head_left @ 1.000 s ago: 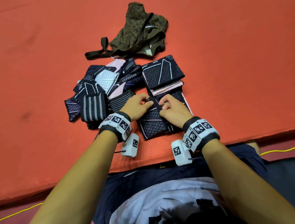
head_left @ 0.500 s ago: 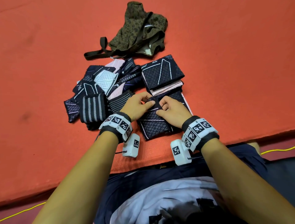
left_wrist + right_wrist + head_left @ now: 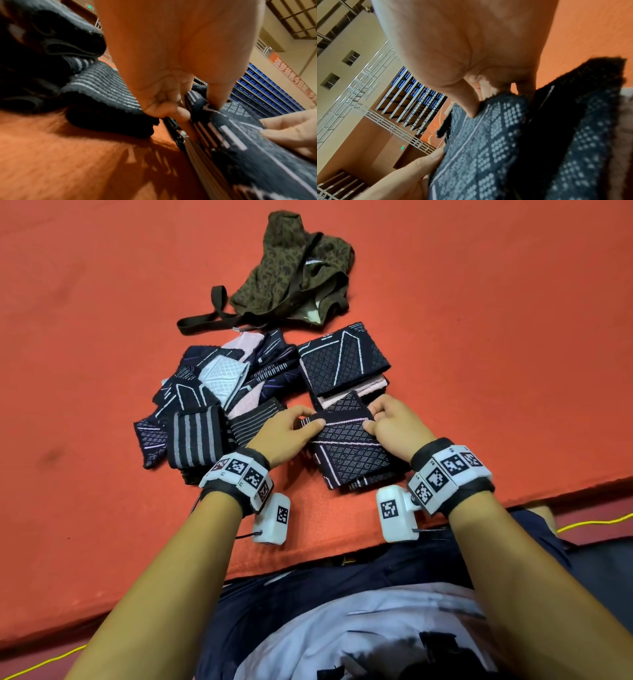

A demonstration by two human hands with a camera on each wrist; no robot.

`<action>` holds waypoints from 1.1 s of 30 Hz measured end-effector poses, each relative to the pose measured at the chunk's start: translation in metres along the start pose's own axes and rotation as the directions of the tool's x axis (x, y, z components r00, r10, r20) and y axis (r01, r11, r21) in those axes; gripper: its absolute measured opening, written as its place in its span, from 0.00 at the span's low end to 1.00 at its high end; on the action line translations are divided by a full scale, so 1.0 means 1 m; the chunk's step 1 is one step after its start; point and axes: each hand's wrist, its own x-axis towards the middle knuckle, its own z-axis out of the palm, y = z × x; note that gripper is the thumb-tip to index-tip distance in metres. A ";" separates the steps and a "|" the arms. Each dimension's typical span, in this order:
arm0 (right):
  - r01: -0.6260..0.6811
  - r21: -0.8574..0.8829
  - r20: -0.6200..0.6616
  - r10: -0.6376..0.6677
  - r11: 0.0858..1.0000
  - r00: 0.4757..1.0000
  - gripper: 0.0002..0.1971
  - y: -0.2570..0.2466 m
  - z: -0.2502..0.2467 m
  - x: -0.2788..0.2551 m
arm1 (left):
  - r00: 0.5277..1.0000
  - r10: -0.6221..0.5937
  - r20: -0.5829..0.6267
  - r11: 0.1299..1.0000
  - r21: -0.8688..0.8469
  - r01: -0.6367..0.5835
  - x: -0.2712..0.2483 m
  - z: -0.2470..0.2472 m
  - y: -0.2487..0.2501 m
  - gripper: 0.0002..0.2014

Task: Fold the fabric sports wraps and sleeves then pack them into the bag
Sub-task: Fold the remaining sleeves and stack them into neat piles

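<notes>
A dark navy sleeve (image 3: 346, 440) with a white dot-diamond pattern lies on the red mat just in front of me. My left hand (image 3: 291, 429) pinches its left edge and my right hand (image 3: 387, 422) pinches its right edge, holding a folded flap raised. The left wrist view shows thumb and fingers clamped on the sleeve (image 3: 214, 121). In the right wrist view, the thumb presses the sleeve's (image 3: 488, 135) top edge. Behind it sits a folded stack (image 3: 342, 364) of navy and pink sleeves. An olive patterned bag (image 3: 294, 272) lies farther back.
A loose pile of wraps and sleeves (image 3: 205, 405) lies left of my hands, including a grey-striped wrap (image 3: 193, 440). The bag's dark strap (image 3: 212, 316) trails to the left. The red mat (image 3: 102, 337) ends at a step edge near my lap.
My hands were together at the sleeve's middle; they have spread apart to its left and right edges, and a flap of the sleeve is now folded over toward me.
</notes>
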 end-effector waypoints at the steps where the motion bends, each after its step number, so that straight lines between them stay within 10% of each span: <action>1: -0.006 0.005 -0.005 0.007 1.000 1.000 0.10 0.001 0.000 0.000 | 1.000 -0.010 0.008 0.999 -0.035 0.010 -0.001 0.001 0.002 0.16; 21: -0.015 -0.055 -0.076 0.010 0.998 0.997 0.07 0.007 -0.012 -0.005 | 0.998 0.059 0.022 0.913 -0.405 -0.045 -0.007 0.009 0.012 0.14; 33: -0.027 -0.231 -0.043 0.018 0.973 0.999 0.14 0.022 -0.028 -0.002 | 0.993 0.050 0.105 0.997 -0.069 -0.043 -0.012 0.032 0.024 0.18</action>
